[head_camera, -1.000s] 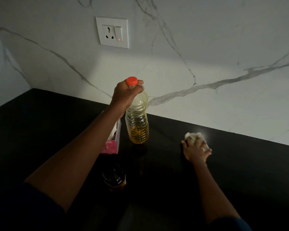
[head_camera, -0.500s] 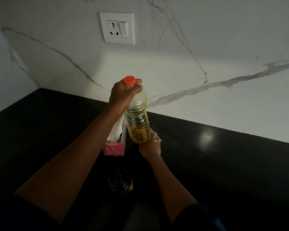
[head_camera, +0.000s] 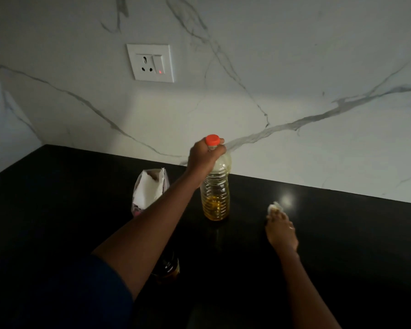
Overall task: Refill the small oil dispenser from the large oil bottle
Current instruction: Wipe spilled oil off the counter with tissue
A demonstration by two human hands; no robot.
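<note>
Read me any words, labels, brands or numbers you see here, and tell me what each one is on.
No text here can be read.
Bottle: no label shows; its orange cap looks plain.
Pink box: some print, too blurred to read.
Socket: only a red light, no legible lettering.
Dispenser: too dark to tell.

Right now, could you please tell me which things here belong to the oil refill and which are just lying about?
For the job: large oil bottle, gripped at the neck by the left hand; small dispenser.
Lying about: pink carton; white wad at the right hand; wall socket.
</note>
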